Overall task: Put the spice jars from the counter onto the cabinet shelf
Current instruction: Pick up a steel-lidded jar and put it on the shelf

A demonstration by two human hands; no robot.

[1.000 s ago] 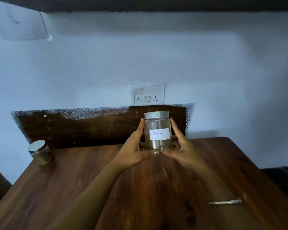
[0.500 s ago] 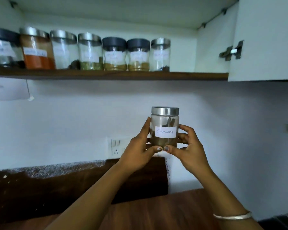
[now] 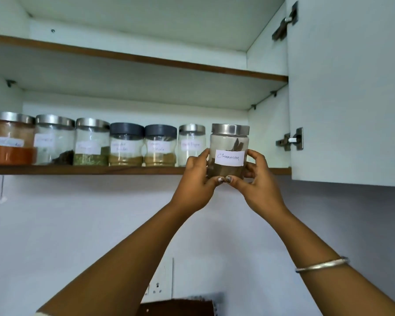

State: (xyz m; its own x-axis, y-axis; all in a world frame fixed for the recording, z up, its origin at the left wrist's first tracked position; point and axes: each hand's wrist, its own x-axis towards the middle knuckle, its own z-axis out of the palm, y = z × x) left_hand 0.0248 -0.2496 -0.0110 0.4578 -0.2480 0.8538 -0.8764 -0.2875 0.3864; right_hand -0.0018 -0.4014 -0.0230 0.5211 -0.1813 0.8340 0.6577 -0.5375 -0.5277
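A glass cinnamon jar (image 3: pixel 229 142) with a steel lid and a white handwritten label is up at the front edge of the lower cabinet shelf (image 3: pixel 82 170), just right of the row of jars. My left hand (image 3: pixel 197 179) grips its left side and my right hand (image 3: pixel 255 179) its right side, thumbs meeting under its base. Whether the base rests on the shelf is hidden by my fingers. Several labelled spice jars (image 3: pixel 127 144) stand in a row on that shelf.
The open cabinet door (image 3: pixel 351 92) with two hinges hangs at the right. An upper shelf (image 3: pixel 146 60) spans above the jars. A bare stretch of shelf lies between the cinnamon jar and the cabinet's right wall. A wall socket (image 3: pixel 160 279) is below.
Both hands have lifted the cinnamon jar from the counter up to the shelf's front edge. The view has tilted upward, so the counter has dropped out of sight.
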